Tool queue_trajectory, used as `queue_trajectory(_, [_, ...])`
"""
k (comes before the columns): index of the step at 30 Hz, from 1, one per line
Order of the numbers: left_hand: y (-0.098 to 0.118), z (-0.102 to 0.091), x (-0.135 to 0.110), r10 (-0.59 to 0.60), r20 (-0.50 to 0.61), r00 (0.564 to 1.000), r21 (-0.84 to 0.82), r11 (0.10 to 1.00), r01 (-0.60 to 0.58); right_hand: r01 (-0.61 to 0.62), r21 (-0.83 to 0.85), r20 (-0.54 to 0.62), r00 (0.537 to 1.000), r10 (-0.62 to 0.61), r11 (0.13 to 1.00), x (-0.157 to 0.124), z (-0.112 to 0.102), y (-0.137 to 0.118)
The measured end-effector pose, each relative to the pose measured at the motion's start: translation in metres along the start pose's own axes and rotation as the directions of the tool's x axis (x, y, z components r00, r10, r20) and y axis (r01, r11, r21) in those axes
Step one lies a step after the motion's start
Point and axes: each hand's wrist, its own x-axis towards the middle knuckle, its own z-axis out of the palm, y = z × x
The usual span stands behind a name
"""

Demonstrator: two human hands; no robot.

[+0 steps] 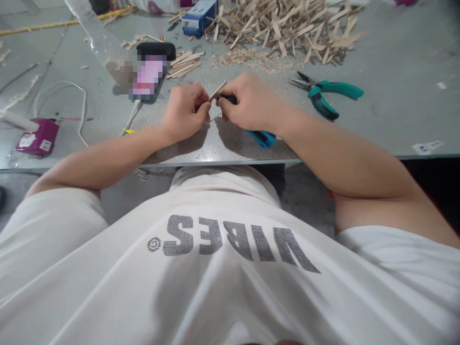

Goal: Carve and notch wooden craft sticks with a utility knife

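Note:
My left hand [187, 111] is closed, pinching a thin wooden stick [218, 90] that points up and to the right. My right hand [251, 101] is closed round a blue-handled cutter [264, 138]; its dark front end meets the stick between my two hands, and its blue tail shows below my wrist. Both hands rest near the front edge of the grey table [395, 110].
A large heap of wooden sticks [287, 26] and wood chips [251, 60] lie at the back. Teal pliers [325, 93] lie to the right. A phone [149, 76], a small stack of sticks [185, 63], a blue box [199, 17] and a magenta power strip [36, 138] with a white cable sit left.

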Motion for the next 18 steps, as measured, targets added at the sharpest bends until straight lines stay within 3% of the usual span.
queue_trajectory(7, [0.001,0.000,0.001,-0.009,0.002,1.000,-0.047,0.999,0.009,-0.054,0.313,-0.044,0.996,0.072,0.948,0.009,0.010,0.015])
queue_trajectory(18, [-0.008,0.000,0.005,-0.020,0.072,0.997,-0.135,0.990,0.029,-0.161,0.484,0.015,0.984,0.176,0.860,0.010,0.008,0.011])
